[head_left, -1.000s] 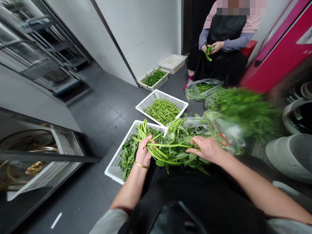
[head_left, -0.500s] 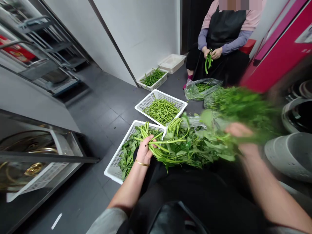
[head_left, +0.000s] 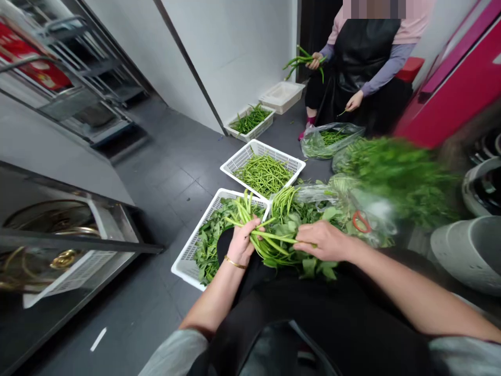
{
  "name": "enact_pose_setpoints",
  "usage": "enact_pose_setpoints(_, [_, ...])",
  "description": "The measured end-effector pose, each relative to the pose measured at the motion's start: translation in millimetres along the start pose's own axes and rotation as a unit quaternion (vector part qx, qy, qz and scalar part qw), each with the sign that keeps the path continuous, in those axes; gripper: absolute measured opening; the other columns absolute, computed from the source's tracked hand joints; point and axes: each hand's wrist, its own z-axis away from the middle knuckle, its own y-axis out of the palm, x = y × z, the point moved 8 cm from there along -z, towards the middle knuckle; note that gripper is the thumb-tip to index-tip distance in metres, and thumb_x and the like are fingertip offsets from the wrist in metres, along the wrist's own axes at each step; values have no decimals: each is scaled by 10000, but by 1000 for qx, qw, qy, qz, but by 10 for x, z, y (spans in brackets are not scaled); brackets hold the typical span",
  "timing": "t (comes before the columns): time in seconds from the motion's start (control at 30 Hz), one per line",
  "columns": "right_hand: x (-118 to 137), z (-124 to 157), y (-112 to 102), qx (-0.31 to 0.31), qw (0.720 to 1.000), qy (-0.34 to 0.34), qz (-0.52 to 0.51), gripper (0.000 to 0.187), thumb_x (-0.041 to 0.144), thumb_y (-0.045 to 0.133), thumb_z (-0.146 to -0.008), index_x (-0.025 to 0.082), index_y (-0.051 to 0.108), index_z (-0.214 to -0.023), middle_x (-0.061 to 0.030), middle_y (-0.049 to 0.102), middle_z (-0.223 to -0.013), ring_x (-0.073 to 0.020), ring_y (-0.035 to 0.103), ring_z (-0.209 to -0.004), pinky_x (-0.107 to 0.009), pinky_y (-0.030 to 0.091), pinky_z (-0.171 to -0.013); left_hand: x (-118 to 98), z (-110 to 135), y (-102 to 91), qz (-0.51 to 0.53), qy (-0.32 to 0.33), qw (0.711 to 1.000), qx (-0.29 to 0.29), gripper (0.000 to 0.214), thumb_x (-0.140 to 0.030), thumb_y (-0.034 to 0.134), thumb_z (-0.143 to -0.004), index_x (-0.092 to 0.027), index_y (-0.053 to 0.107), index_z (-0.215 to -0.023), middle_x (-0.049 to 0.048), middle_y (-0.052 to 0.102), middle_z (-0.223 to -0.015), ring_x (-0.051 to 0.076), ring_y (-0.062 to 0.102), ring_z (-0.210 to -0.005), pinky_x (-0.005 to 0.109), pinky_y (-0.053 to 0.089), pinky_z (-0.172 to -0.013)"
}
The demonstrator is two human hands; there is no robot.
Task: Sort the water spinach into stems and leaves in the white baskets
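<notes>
My left hand (head_left: 242, 242) is closed round a bunch of leafy green stems (head_left: 274, 243), cut ends pointing up and left. My right hand (head_left: 324, 241) grips the same bunch further along, fingers pinched on a stem among the leaves. The bunch lies across my lap over a black apron. Just beyond my left hand a white basket (head_left: 188, 261) holds plucked green leaves.
A second white basket (head_left: 250, 154) holds long green beans. Two smaller trays (head_left: 282, 96) stand by the wall. Plastic bags of greens (head_left: 352, 206) with red-handled scissors (head_left: 360, 222) lie at right. A seated person (head_left: 368, 68) across holds beans. Grey tubs (head_left: 465, 256) sit at right.
My right hand, which had swung out to the right into the pile of greens, is back on the bunch. The person across has raised a handful of beans to their side.
</notes>
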Motion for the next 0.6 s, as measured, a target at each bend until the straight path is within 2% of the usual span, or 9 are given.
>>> enact_pose_setpoints(0.07, [-151,255,-320,-138,984,40,-105,395,337,414,-927,170,570,-606,0,533,-591,-104,499,-545,-219,371,-531,34,-13,-14,2,-5,1000,1,275,-234,761,-543,-126,559,-696,-20,565,-472,66,473,-356,163,367,-350])
enact_pose_setpoints(0.13, [-425,686,-698,-302,932,152,-128,372,334,410,-921,184,570,-621,-5,546,-612,-121,514,-570,-238,397,-545,5,-37,-57,10,7,1000,-12,258,-243,752,-551,-128,558,-677,-24,559,-466,53,445,-338,162,359,-344])
enact_pose_setpoints(0.17, [-529,890,-831,-343,910,204,-114,353,334,423,-913,190,573,-628,-9,554,-628,-129,519,-582,-248,403,-551,-37,-48,-80,11,21,1000,-19,251,-242,749,-553,-130,559,-671,-26,558,-468,53,447,-339,161,360,-344])
enact_pose_setpoints(0.2, [-593,1026,-908,-340,904,241,-93,342,337,439,-904,195,571,-622,-14,559,-638,-136,520,-591,-258,407,-560,-91,-55,-97,7,40,999,-24,244,-237,750,-553,-132,560,-667,-28,557,-473,58,461,-349,161,365,-348])
enact_pose_setpoints(0.23, [-620,1082,-932,-303,914,260,-71,337,346,460,-894,198,565,-610,-18,562,-644,-141,523,-598,-266,412,-571,-151,-57,-101,-1,60,998,-26,237,-232,751,-556,-134,563,-662,-32,552,-476,66,485,-365,162,375,-356])
enact_pose_setpoints(0.3, [-581,1015,-844,-186,949,252,-25,346,384,503,-876,195,539,-590,-28,560,-647,-147,527,-607,-276,420,-589,-257,-46,-66,-27,96,995,-22,224,-231,753,-568,-136,564,-642,-34,538,-477,85,529,-401,165,394,-373])
enact_pose_setpoints(0.4, [-360,647,-574,-75,978,183,66,323,429,510,-880,179,553,-680,-35,571,-670,-142,528,-593,-267,399,-546,-317,-16,51,-67,117,991,-9,229,-241,760,-576,-134,561,-611,-31,523,-472,100,550,-416,172,408,-385])
enact_pose_setpoints(0.5, [-100,141,-162,30,982,93,164,232,360,479,-910,164,603,-910,-57,628,-789,-141,558,-608,-247,338,-494,-275,14,155,-89,106,990,7,226,-244,763,-575,-134,570,-622,-22,539,-490,105,549,-415,179,407,-376])
enact_pose_setpoints(0.6, [95,-164,169,142,965,4,218,193,180,425,-903,146,614,-890,-68,635,-781,-126,545,-565,-242,275,-471,-203,11,170,-121,80,989,25,220,-224,765,-569,-133,571,-619,-13,543,-485,122,555,-415,184,392,-353])
